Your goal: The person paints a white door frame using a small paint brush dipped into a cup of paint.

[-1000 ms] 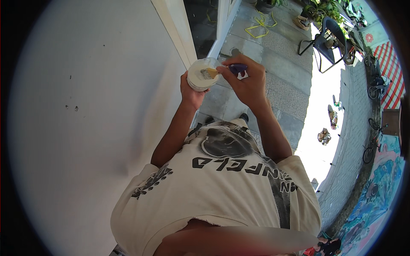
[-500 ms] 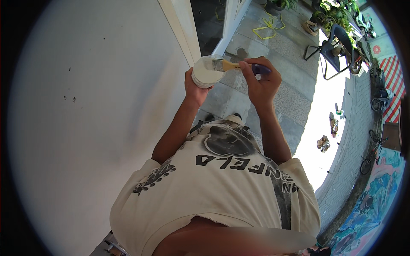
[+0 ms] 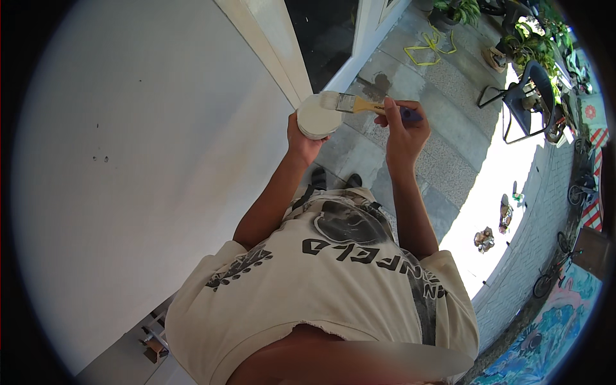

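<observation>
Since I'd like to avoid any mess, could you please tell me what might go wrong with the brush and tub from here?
Drips: the paintbrush in the right hand has whitish bristles by the rim of the tub, so liquid could drip onto the paving.
Spill: only the left hand supports the tub, held up above the paving, so a slip might splash the shoes.

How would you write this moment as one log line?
left hand: holds pale tub | right hand: holds paintbrush | bristles: at tub rim, contact unclear
</observation>
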Tool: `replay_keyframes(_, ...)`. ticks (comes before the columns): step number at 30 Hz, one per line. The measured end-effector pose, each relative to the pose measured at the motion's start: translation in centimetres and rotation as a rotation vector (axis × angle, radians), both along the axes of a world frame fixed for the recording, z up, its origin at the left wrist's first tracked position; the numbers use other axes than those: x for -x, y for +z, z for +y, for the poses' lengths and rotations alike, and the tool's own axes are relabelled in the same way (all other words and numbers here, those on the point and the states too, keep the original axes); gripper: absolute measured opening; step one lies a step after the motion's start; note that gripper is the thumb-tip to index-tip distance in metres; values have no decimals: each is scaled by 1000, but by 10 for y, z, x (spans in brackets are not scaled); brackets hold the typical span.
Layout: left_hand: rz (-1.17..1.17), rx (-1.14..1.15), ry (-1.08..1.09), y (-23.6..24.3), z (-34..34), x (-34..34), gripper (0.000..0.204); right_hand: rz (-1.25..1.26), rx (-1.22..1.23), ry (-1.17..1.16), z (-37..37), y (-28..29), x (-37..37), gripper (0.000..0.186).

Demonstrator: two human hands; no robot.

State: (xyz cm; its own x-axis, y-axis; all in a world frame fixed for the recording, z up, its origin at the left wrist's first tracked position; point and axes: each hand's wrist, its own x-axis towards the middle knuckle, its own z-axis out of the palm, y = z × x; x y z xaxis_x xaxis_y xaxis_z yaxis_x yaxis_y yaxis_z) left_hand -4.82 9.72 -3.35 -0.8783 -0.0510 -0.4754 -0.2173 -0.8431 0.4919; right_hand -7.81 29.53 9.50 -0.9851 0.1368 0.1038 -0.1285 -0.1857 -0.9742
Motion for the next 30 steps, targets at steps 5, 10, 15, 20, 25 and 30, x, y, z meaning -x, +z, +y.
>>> replay_keyframes(5, 52, -8, -12, -13, -4, -5, 56, -242, 599, 148, -2, -48, 37, 23)
replay_keyframes(10, -13, -14, 50, -9, -26, -23, 56, -311, 709, 172, -39, -81, 77, 27)
replay_keyframes(15, -16, -10, 36, 7, -60, -43, 61, -318, 708, 135, -96, -106, 93, 26)
replay_keyframes(20, -4, -18, -8, 13, -86, -50, 60, -197, 833, 67, -145, -108, 106, 27)
replay_keyframes(25, 47, -71, -81, 19, -95, -50, 60, -201, 790, -50, -174, -146, 101, 26)
replay_keyframes(30, 31, -54, -137, 14, -102, -45, 60, -305, 476, -281, -176, -150, 97, 22)
